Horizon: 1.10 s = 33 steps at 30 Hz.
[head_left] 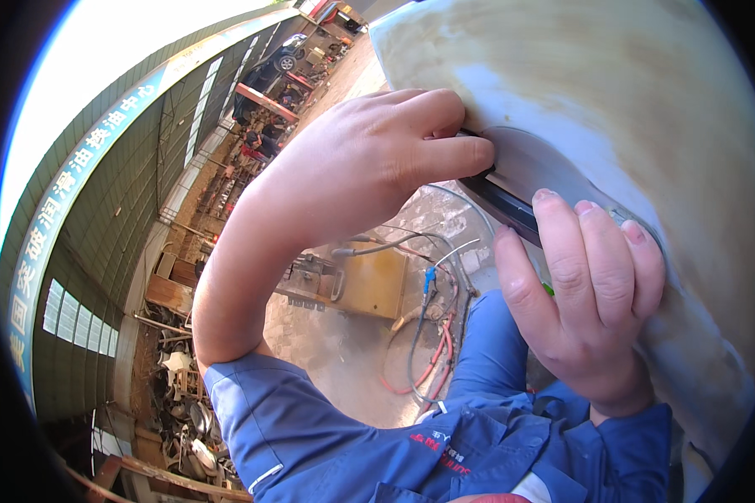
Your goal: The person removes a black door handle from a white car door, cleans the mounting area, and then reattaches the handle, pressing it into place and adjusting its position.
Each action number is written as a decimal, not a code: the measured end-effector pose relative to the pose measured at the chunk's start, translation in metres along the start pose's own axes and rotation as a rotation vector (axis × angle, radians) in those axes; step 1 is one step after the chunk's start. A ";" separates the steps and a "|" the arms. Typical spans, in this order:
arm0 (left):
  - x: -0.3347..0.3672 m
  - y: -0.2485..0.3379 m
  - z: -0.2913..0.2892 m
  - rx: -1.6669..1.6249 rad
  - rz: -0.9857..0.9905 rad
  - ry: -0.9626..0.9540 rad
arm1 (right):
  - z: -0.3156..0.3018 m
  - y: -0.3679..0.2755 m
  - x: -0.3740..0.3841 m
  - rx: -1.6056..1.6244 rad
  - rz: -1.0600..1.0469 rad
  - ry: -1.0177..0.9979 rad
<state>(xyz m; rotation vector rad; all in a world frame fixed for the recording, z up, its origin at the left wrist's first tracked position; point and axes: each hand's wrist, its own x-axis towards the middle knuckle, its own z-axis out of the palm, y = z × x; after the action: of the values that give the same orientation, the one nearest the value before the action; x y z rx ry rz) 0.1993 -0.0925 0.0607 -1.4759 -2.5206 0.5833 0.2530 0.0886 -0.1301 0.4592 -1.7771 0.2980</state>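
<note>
A long black handle-like bar (513,206) runs along a curved grey recess (533,159) in a pale car body panel (579,80). The panel's surface is whitish with brownish, cloudy patches. My left hand (403,151) reaches over from the left and is closed on the bar's far end, index finger curled and thumb pressed to it. At the near end, my right hand (583,281) has its thumb on the bar's outer side and its fingers over the top, by the recess. The bar's near end is hidden under those fingers. A small bright green spot shows below the right hand.
On the concrete floor below stands a yellow metal box (376,283), with grey and red hoses (445,348) looped beside it. Piled parts (189,402) line a shed wall (134,218) at the left. A raised car (287,60) and a person (260,144) are farther off.
</note>
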 end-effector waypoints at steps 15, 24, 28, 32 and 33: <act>0.001 0.013 -0.012 0.252 0.078 -0.129 | -0.002 -0.016 0.002 0.195 0.124 0.083; -0.014 0.004 -0.012 0.036 -0.039 0.048 | -0.010 -0.013 0.002 0.215 0.086 0.042; -0.023 0.008 -0.007 -0.060 -0.001 0.088 | -0.008 -0.014 0.002 0.201 0.080 0.056; -0.020 0.009 -0.003 0.017 0.038 0.054 | -0.009 -0.015 0.002 0.205 0.070 0.052; -0.018 0.009 -0.002 0.038 0.049 0.054 | -0.009 -0.014 0.002 0.195 0.066 0.049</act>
<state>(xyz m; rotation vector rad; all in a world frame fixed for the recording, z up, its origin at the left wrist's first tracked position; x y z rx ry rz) 0.2159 -0.1039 0.0600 -1.5228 -2.4251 0.5873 0.2673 0.0796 -0.1265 0.5271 -1.7247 0.5281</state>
